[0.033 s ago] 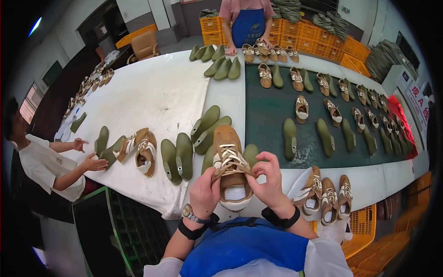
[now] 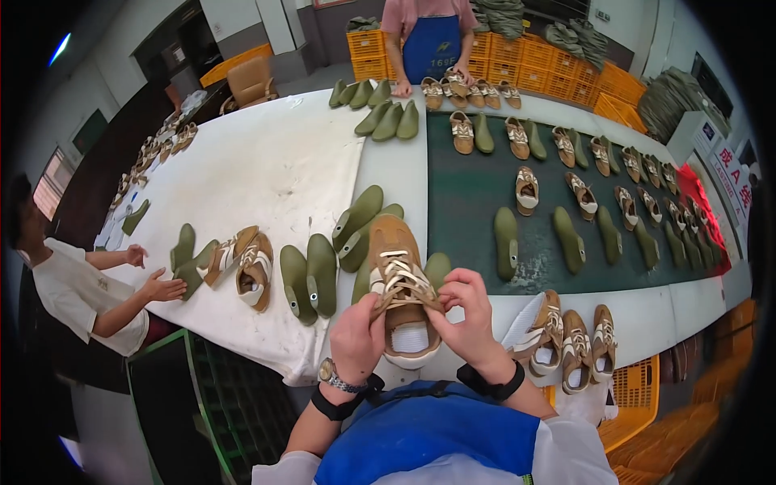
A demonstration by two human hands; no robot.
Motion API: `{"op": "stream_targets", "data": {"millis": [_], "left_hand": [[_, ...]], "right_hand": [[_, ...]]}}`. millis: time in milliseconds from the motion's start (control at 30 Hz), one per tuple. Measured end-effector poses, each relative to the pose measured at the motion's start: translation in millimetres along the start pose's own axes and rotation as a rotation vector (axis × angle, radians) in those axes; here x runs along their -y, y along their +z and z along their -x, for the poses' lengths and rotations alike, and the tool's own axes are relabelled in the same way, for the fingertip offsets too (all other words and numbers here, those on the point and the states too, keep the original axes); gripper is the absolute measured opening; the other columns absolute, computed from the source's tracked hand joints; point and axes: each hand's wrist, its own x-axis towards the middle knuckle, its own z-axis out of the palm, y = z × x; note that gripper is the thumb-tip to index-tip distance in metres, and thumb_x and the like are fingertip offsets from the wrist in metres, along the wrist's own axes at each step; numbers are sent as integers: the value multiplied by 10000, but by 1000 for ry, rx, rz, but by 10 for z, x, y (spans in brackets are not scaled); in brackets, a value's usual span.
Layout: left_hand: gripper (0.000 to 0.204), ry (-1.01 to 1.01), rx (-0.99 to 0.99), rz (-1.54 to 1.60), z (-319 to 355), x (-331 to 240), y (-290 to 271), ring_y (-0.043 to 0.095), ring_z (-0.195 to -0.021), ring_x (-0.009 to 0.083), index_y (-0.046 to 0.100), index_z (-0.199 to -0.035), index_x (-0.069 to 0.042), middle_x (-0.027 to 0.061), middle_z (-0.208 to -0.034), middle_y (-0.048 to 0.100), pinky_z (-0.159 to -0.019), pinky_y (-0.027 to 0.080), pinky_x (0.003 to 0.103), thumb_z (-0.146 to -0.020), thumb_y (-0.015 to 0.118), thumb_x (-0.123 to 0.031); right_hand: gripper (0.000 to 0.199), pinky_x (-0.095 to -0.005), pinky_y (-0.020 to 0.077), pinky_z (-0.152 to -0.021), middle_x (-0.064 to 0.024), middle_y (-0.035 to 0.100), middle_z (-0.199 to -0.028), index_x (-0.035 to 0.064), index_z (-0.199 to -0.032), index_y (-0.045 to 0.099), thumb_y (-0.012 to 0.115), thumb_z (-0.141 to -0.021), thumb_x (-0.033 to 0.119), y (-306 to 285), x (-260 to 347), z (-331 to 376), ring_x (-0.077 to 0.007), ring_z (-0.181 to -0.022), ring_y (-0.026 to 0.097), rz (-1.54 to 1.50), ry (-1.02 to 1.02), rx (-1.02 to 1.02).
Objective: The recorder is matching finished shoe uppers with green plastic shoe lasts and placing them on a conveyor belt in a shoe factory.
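A brown and tan sneaker [image 2: 394, 234] with cream laces sits in front of me, toe pointing away and heel toward my apron. My left hand [image 2: 357, 335] pinches the left edge of its lacing opening. On the opposite edge my right hand [image 2: 467, 319] pinches in the same way, thumb and fingers closed. Whether lace ends are also between the fingers cannot be told. The laces [image 2: 402, 279] cross over the tongue, and a white insole [image 2: 410, 338] shows inside. Green shoe lasts [image 2: 362, 212] stand around the toe, partly hidden behind the shoe.
A pair of sneakers [image 2: 256, 273] and lasts [image 2: 309, 279] stand left; three sneakers [image 2: 576, 352] stand right. Rows of shoes and lasts cover a green mat [image 2: 469, 190]. One co-worker [image 2: 101, 283] is at left, another [image 2: 431, 44] across the table. An orange crate [image 2: 634, 404] is lower right.
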Motion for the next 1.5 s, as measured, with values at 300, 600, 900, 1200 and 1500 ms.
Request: {"op": "stream_targets", "data": {"millis": [300,600,900,1200,1500], "left_hand": [[279,28,261,-142,-99,-99,124,571,-791,285,627,-992,-108,108,-900,565,-647,483,361,-732,574,-22],[464,7,414,52,-274,104,533,551,-923,343,484,-1233,-79,165,-1044,554,-765,472,398,-787,609,-112],[377,-78,627,-91,145,734,457,560,-907,349,558,-1102,-48,167,-1006,598,-774,468,408,-756,652,-164],[299,-149,644,-128,467,961,467,575,-833,379,570,-1092,-34,201,-913,607,-730,478,414,-808,597,-125],[363,-28,732,-120,526,1045,589,559,-913,352,583,-1041,-26,184,-974,596,-781,458,420,-713,676,-152]], "right_hand": [[309,-343,493,-654,-107,558,-907,70,-974,577,714,-710,151,-61,62,59,-275,-774,585,198,-21,61],[259,-395,505,-621,-82,566,-875,150,-965,586,646,-762,299,-327,-442,100,-292,-763,615,434,77,661],[312,-404,475,-814,-134,650,-920,110,-971,636,707,-688,221,-611,-2622,-757,-312,-906,610,705,587,506],[520,-387,396,-968,-130,455,-1273,155,-1241,511,549,-743,9,-562,-3579,-904,-310,-1155,467,529,631,291],[673,-410,477,-829,-171,628,-1042,107,-1418,213,504,-811,112,-1083,-3000,-229,-305,-958,613,968,1038,555]]}}
